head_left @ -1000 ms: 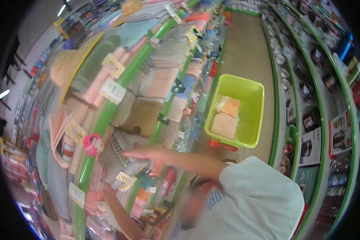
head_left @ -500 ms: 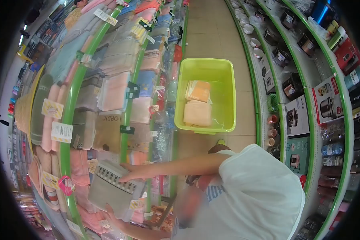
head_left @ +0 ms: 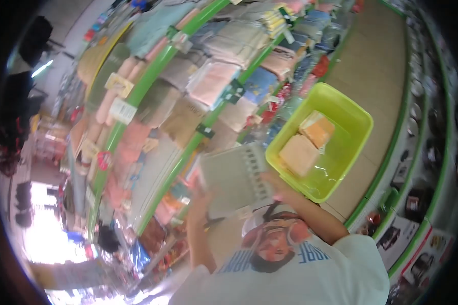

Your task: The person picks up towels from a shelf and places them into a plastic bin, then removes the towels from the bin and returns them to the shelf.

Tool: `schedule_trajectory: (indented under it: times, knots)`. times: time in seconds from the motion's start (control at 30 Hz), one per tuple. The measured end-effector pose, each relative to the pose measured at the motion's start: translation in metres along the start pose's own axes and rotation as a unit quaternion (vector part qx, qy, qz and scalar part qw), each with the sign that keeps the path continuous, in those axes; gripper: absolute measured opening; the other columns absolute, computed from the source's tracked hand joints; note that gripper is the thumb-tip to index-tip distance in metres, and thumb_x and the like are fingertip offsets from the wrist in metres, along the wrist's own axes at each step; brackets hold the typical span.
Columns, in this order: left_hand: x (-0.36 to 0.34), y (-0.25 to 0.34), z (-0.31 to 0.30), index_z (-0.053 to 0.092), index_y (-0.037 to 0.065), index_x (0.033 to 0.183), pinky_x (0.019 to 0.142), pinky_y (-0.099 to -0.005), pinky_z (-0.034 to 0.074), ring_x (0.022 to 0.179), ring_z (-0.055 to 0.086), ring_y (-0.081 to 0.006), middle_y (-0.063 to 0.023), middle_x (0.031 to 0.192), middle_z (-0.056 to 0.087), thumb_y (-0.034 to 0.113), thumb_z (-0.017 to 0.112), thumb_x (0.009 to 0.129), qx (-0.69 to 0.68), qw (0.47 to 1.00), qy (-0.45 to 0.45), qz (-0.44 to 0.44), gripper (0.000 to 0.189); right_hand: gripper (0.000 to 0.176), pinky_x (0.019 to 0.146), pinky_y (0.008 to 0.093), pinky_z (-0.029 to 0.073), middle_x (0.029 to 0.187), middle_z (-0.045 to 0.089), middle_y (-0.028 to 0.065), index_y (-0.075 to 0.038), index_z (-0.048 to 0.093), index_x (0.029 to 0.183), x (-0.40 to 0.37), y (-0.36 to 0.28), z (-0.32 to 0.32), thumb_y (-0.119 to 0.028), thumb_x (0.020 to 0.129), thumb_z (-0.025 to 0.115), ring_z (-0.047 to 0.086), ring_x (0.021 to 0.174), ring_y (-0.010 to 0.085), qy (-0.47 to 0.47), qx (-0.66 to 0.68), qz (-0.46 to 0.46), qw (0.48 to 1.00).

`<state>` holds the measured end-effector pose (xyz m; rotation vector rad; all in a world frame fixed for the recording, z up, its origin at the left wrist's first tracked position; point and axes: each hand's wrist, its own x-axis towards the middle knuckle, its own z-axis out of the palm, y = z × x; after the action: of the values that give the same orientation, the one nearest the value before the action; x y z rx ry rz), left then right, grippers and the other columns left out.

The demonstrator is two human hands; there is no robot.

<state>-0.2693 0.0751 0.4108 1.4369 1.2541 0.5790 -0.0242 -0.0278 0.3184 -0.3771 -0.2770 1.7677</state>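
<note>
A folded grey towel [head_left: 226,180] with a dark checkered band along one side is held in front of my shirt, blurred by motion. My left hand [head_left: 200,195] grips its left edge. On the banded side, my right hand [head_left: 276,185] holds the right edge, with its fingers partly hidden. Just beyond my right hand stands a yellow-green plastic tub [head_left: 349,152] on the floor. Inside it lie a folded peach towel [head_left: 299,154] and an orange-and-white folded towel [head_left: 317,129].
Slanted shelves with green edges [head_left: 152,91] fill the left, stacked with folded towels [head_left: 213,81] and price tags. On the right, another shelf row [head_left: 376,208] holds bowls and boxed cookers [head_left: 397,234]. Tiled floor [head_left: 379,61] runs between them.
The grey towel has come away from the left shelf and is now in front of my body, near the tub. Both hands moved with it. My view has swung left and tilted.
</note>
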Motion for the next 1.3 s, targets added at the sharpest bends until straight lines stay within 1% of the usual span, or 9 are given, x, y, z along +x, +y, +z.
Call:
schedule_trajectory:
  times: [0.23, 0.47, 0.5, 0.67, 0.83, 1.03, 1.13, 1.23, 1.3]
  knots:
    - [0.052, 0.001, 0.105, 0.015, 0.004, 0.149, 0.102, -0.0376, 0.037, 0.125, 0.045, -0.0286, -0.0162, 0.134, 0.048, 0.031, 0.067, 0.083, 0.007, 0.982, -0.167, -0.087, 0.088, 0.071, 0.096, 0.0394, 0.048, 0.135, 0.046, 0.0110, -0.009, 0.025, 0.144, -0.064, -0.047, -0.056, -0.026, 0.087, 0.064, 0.050, 0.120, 0.0221, 0.137, 0.013, -0.117, 0.984]
    - [0.140, -0.045, 0.206, 0.005, 0.004, 0.149, 0.105, -0.0368, 0.036, 0.130, 0.038, -0.0255, -0.0188, 0.145, 0.030, 0.026, 0.063, 0.087, -0.004, 0.922, -0.346, -0.177, 0.088, 0.069, 0.095, 0.0392, 0.048, 0.126, 0.052, 0.0095, -0.009, 0.027, 0.142, -0.109, -0.042, -0.134, -0.027, 0.087, 0.063, 0.054, 0.115, 0.0206, 0.266, 0.067, -0.184, 0.944]
    - [0.147, -0.041, 0.225, 0.015, 0.005, 0.146, 0.103, -0.0366, 0.039, 0.127, 0.043, -0.0252, -0.0163, 0.140, 0.039, 0.019, 0.066, 0.085, -0.034, 0.912, -0.358, -0.197, 0.081, 0.065, 0.096, 0.0397, 0.048, 0.126, 0.052, 0.0089, -0.009, 0.030, 0.141, -0.112, -0.031, -0.152, -0.028, 0.087, 0.060, 0.055, 0.114, 0.0212, 0.333, 0.082, -0.155, 0.926]
    - [0.226, -0.060, 0.335, 0.014, 0.004, 0.146, 0.100, -0.0373, 0.042, 0.123, 0.047, -0.0259, -0.0188, 0.138, 0.040, 0.022, 0.073, 0.081, 0.033, 0.848, -0.484, -0.213, 0.090, 0.057, 0.091, 0.0416, 0.050, 0.119, 0.057, 0.0097, -0.009, 0.041, 0.134, -0.110, -0.050, -0.193, -0.033, 0.084, 0.056, 0.059, 0.105, 0.0236, 0.472, 0.153, -0.197, 0.845]
    - [0.276, -0.055, 0.427, 0.013, 0.003, 0.146, 0.099, -0.0369, 0.044, 0.123, 0.047, -0.0259, -0.0198, 0.136, 0.041, 0.024, 0.079, 0.076, -0.016, 0.822, -0.525, -0.222, 0.099, 0.052, 0.082, 0.0410, 0.053, 0.103, 0.063, 0.0092, -0.006, 0.052, 0.121, -0.101, -0.084, -0.272, -0.037, 0.079, 0.058, 0.063, 0.091, 0.0237, 0.550, 0.168, -0.256, 0.777]
    - [0.339, -0.113, 0.532, 0.011, 0.007, 0.148, 0.098, -0.0370, 0.044, 0.123, 0.047, -0.0260, -0.0179, 0.136, 0.042, 0.024, 0.080, 0.075, -0.033, 0.830, -0.545, -0.114, 0.102, 0.048, 0.074, 0.0384, 0.053, 0.096, 0.064, 0.0087, -0.007, 0.055, 0.115, -0.098, -0.156, -0.340, -0.037, 0.078, 0.058, 0.064, 0.083, 0.0226, 0.598, 0.130, -0.321, 0.723]
    - [0.354, -0.134, 0.567, 0.016, 0.006, 0.148, 0.080, -0.0355, 0.051, 0.114, 0.053, -0.0258, -0.0179, 0.137, 0.042, 0.032, 0.080, 0.072, -0.042, 0.837, -0.527, -0.137, 0.103, 0.045, 0.073, 0.0382, 0.053, 0.094, 0.064, 0.0081, -0.008, 0.055, 0.115, -0.107, -0.181, -0.362, -0.036, 0.079, 0.057, 0.063, 0.081, 0.0221, 0.617, 0.121, -0.308, 0.714]
    - [0.350, -0.136, 0.581, 0.019, 0.005, 0.147, 0.081, -0.0369, 0.051, 0.111, 0.055, -0.0251, -0.0176, 0.135, 0.043, 0.029, 0.079, 0.074, -0.112, 0.819, -0.531, -0.186, 0.098, 0.041, 0.071, 0.0375, 0.053, 0.094, 0.063, 0.0067, -0.009, 0.054, 0.116, -0.105, -0.192, -0.356, -0.033, 0.083, 0.054, 0.062, 0.081, 0.0202, 0.653, 0.098, -0.303, 0.687]
    - [0.348, -0.127, 0.580, 0.017, 0.005, 0.147, 0.092, -0.0388, 0.045, 0.119, 0.049, -0.0271, -0.0182, 0.136, 0.043, 0.030, 0.080, 0.074, -0.129, 0.798, -0.556, -0.194, 0.100, 0.044, 0.070, 0.0374, 0.053, 0.097, 0.062, 0.0065, -0.007, 0.050, 0.124, -0.106, -0.184, -0.362, -0.032, 0.087, 0.050, 0.062, 0.081, 0.0198, 0.673, 0.081, -0.296, 0.673]
